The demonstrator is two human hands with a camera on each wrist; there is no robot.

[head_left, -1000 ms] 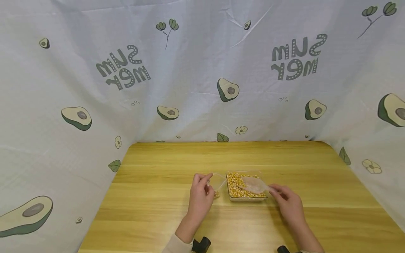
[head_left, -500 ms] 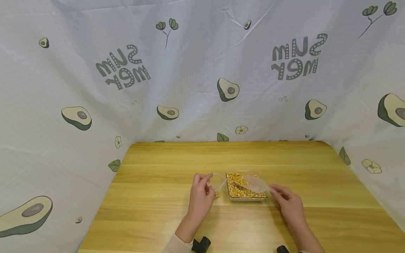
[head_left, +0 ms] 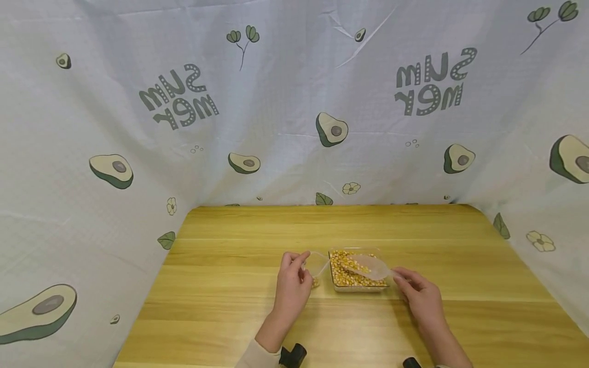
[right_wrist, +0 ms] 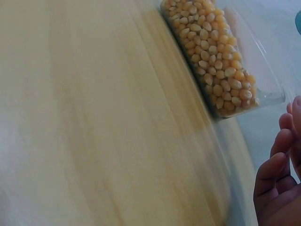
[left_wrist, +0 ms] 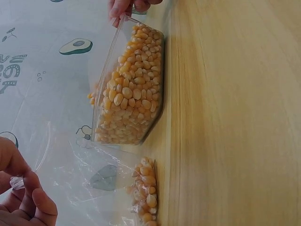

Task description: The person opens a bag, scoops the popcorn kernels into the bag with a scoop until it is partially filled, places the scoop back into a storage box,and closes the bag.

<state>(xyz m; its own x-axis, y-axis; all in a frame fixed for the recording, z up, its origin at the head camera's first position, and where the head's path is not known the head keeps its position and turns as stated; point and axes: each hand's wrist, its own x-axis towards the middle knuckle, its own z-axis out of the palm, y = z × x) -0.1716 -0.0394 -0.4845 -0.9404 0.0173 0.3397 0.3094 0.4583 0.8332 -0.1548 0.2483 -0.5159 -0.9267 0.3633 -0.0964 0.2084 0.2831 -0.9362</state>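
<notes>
A clear rectangular container (head_left: 361, 289), filled with corn kernels (left_wrist: 136, 89), stands on the table. My right hand (head_left: 421, 295) pinches the handle of a translucent plastic scoop (head_left: 378, 267) from the right. Its blade lies over the container, with yellow kernels on the left part. On the left, my left hand (head_left: 292, 287) pinches the top of a clear plastic bag (left_wrist: 75, 174), whose mouth gapes beside the container. A small heap of kernels (left_wrist: 146, 188) sits at the bag's bottom. In the right wrist view, the right-hand fingers (right_wrist: 277, 165) are near the container's corner; the scoop there is mostly hidden.
The wood-grain table (head_left: 221, 286) extends around the container on all sides. Behind it and at both sides hangs a pale curtain (head_left: 285, 102) printed with avocados. Black camera mounts (head_left: 294, 355) sit by the wrists.
The scoop has pushed slightly into the kernels and shifted its tilt, and more kernels now lie on its blade. My left hand and the bag have stayed in place.
</notes>
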